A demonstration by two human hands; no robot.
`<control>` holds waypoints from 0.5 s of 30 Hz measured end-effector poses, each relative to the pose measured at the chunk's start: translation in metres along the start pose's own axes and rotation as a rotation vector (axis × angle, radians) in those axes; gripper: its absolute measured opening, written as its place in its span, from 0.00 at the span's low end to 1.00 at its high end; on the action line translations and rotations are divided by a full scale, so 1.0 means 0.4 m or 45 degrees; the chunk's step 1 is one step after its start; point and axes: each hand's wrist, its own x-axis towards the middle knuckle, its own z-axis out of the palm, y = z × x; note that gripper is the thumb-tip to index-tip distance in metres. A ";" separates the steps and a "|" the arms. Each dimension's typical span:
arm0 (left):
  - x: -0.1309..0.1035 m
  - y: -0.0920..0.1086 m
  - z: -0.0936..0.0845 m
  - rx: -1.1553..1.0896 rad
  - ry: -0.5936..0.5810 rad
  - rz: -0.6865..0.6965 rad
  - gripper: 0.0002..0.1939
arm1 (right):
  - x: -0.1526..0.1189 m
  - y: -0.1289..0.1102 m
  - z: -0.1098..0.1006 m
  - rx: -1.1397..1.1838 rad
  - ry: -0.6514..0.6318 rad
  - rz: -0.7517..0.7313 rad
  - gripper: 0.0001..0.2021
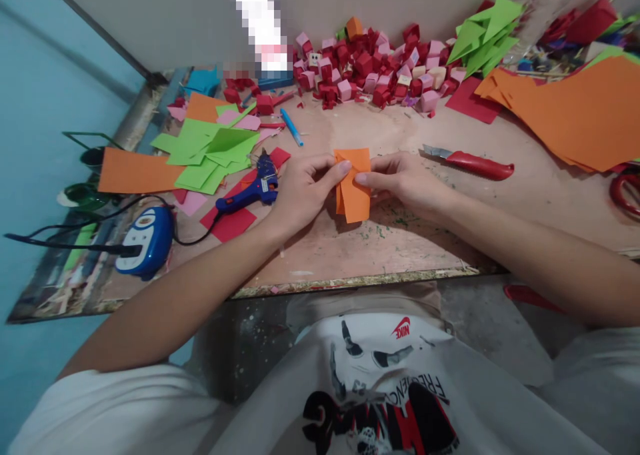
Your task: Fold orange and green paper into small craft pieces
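Note:
Near the middle of the table, a small folded orange piece of foam sheet or card (357,198) is held upright between both hands. My left hand (313,185) pinches its left edge, thumb on the near face and fingers behind. From the other side my right hand (403,178) grips it the same way, its thumb pressed on the front. The piece looks layered, with a narrower flap at its left. Left of my left hand lies a blue hot glue gun (253,192), on red sheets (235,225). A red-handled knife (480,164) rests beyond my right hand.
Small red and pink cubes (370,62) are heaped at the back. Green sheets (215,148) lie left, large orange sheets (565,112) right, beside red-handled scissors (625,192). A blue marker (291,127) lies behind my left hand. A blue power socket (146,242) with a cable sits front left.

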 end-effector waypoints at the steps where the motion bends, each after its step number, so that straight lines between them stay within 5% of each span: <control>1: 0.000 0.001 0.000 0.008 -0.005 0.007 0.26 | -0.001 -0.001 0.002 -0.004 0.011 -0.009 0.16; 15: -0.005 -0.005 0.001 -0.067 0.008 -0.019 0.31 | -0.011 -0.006 0.001 -0.336 0.104 -0.210 0.09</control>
